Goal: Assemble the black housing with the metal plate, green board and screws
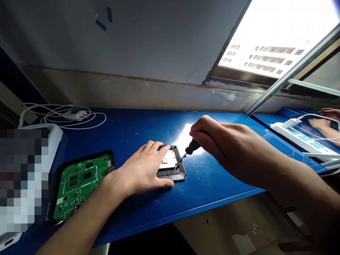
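My right hand [217, 141] is closed around the black handle of a screwdriver [191, 146]. The screwdriver slants down to the left, its tip at the corner of a silvery-white plate [170, 161] inside a black plastic casing [180, 176]. A small tan pad [164, 160] is on the plate. My left hand [143, 166] grips the casing against the table, fingers across its far side and thumb at the near edge, hiding its left part. Left of that hand, a green circuit board [79, 184] sits in a black housing, partly covered by my left forearm.
Two tiny screw-like pieces [126, 142] lie on the blue table [148, 120]. A white charger [75, 114] with coiled cable is at the back left, near a white device with a pixelated face [57, 132]. Beyond a metal frame are a power strip [300, 138] and another person's hands [320, 124].
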Tool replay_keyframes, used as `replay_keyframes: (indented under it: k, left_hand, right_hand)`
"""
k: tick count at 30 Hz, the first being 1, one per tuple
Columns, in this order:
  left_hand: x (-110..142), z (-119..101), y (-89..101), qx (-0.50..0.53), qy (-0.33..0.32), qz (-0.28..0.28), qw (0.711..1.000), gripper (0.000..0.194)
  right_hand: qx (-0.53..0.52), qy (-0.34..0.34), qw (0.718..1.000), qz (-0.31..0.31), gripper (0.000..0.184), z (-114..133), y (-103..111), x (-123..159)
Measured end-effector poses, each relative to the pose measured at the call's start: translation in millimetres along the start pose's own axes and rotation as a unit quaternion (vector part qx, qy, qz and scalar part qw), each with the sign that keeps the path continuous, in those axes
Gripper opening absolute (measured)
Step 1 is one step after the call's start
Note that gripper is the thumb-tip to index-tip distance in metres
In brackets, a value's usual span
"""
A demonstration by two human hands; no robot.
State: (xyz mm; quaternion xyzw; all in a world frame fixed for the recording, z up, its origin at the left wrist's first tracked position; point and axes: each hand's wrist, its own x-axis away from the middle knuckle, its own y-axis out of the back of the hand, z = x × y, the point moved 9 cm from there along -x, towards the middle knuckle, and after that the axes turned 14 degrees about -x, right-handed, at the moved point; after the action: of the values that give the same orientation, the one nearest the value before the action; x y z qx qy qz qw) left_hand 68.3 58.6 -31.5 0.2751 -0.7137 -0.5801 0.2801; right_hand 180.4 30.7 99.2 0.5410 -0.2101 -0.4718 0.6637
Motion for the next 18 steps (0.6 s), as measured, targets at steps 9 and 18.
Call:
replay_keyframes:
  k: [9, 18]
  left_hand:
    - [-1.8, 0.8, -0.2, 0.000, 0.002, 0.002, 1.000, 0.099]
    - [-0.8, -0.1, 1.0, 0.006, -0.002, -0.005, 1.000, 0.098]
  right_hand:
    - [0.089, 0.000, 0.996, -0.016, 0.029, 10.2, 0.1, -0.3]
    - [0.007, -0.035, 0.999, 0.041, 0.015, 6.4, -6.3, 4.3]
